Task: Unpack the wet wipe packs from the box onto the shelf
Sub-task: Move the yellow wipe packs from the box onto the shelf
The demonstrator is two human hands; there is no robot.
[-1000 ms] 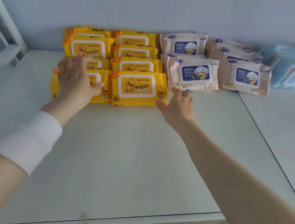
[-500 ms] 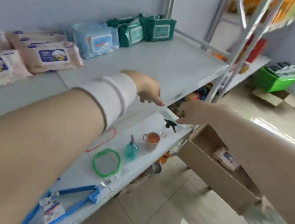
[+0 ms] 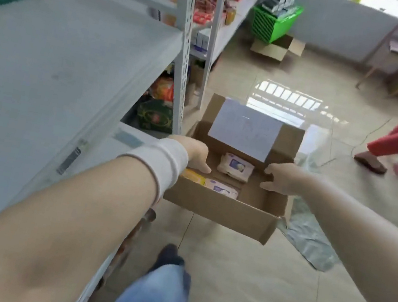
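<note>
Both hands reach into the box (image 3: 222,208); the left hand (image 3: 196,154) and right hand (image 3: 280,178) are open, holding nothing. Best to grab one pink pack (image 3: 235,167) each; hold the middle so it won't slip.

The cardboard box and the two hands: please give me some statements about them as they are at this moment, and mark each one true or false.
1. The cardboard box is open at the top. True.
2. The box is empty. False: two pale pink packs and part of a yellow pack lie inside.
3. The left hand wears a white band at the wrist. True.
4. The right hand holds a pack above the shelf. False: it is over the box and holds nothing.
5. The box stands on the shelf. False: it is beside the shelf, lower than the top board.
</note>
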